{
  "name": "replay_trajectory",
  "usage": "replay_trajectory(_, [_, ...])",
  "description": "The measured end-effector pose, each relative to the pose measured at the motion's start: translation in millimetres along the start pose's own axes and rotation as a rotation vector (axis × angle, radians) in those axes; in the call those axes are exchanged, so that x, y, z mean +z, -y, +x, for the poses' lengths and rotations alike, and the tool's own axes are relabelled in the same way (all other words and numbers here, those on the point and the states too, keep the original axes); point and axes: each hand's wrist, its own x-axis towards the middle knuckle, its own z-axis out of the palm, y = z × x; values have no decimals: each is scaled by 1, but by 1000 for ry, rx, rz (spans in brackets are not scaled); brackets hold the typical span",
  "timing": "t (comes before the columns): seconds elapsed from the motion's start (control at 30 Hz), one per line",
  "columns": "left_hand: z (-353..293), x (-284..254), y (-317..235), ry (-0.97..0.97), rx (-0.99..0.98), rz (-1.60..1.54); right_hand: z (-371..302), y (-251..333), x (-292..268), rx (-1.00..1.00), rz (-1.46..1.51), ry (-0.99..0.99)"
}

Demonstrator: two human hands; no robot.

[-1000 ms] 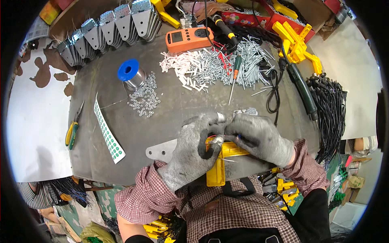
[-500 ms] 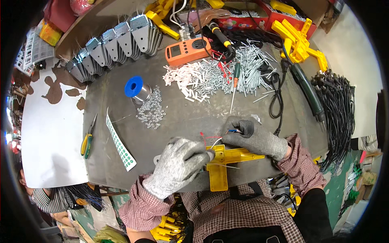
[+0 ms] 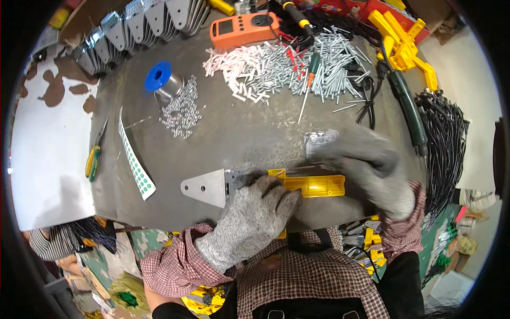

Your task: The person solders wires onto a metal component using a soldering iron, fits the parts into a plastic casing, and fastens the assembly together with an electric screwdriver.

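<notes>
A yellow plastic housing [image 3: 320, 186], shaped like an open tool handle, lies at the table's front edge. My left hand [image 3: 249, 212], in a grey glove, is closed over its left part; the fingers hide what lies inside. Left of those fingers a tapered grey metal plate [image 3: 206, 188] with two holes sticks out. My right hand [image 3: 372, 165], also gloved, is above and right of the housing, smeared by motion; whether it holds anything does not show. A small whitish thing [image 3: 320, 139] by its fingertips cannot be made out.
Screws [image 3: 337, 64], pinkish-white sleeves [image 3: 239, 66] and an orange meter [image 3: 243, 29] lie at the back. A screwdriver [image 3: 309, 80] points toward me. A wire spool [image 3: 159, 77], sticker strip [image 3: 135, 165] and pliers [image 3: 94, 159] lie left. A soldering iron [image 3: 406, 114] and black cables [image 3: 441, 143] are right.
My view has shifted, so the table's things sit higher. My left hand has pressed down over the housing, and the metal plate shows now. My right hand has moved off the wires to the right.
</notes>
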Motion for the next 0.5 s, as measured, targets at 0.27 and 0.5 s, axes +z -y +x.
replay_trajectory(0.27, [1,5,12,-226,-188,-452,-3,5,11,129,-124,81])
replay_trajectory(0.5, [-2,9,5,-335,-519,-1145,3,-20,17,63,-173,223])
